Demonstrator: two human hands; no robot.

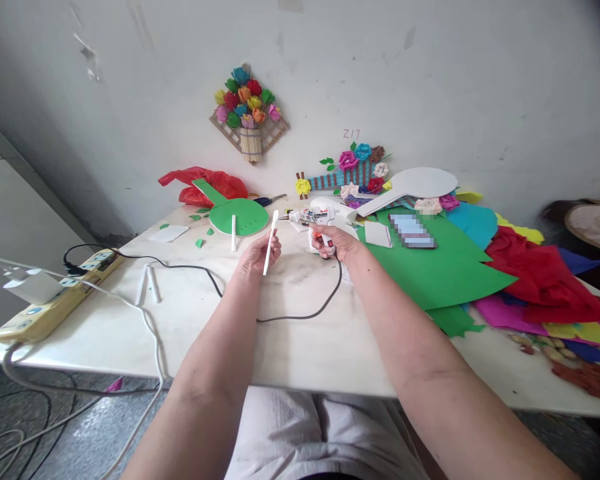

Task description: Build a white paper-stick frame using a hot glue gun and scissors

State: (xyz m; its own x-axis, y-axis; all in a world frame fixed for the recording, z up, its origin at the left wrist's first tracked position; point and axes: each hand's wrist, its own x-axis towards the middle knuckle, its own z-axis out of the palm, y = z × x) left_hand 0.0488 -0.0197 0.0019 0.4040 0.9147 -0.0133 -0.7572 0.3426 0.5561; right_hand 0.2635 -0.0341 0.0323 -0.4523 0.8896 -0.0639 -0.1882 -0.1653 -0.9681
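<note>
My left hand (258,255) is closed around a white paper stick (271,241), held upright and slightly tilted. My right hand (333,241) grips a white hot glue gun (316,216) by its handle, nozzle pointing left toward the top end of the stick. The gun's black cord (325,303) loops across the table. A green paddle-shaped cutout (239,216) lies just beyond my left hand with another white stick (233,233) on it.
A power strip (55,299) with plugs sits at the table's left edge. Two white sticks (148,284) lie near it. Green (433,267), red (540,273) and other coloured paper sheets cover the right side. Paper flower crafts (353,170), scissors (269,199) and a red bag (205,183) stand along the wall.
</note>
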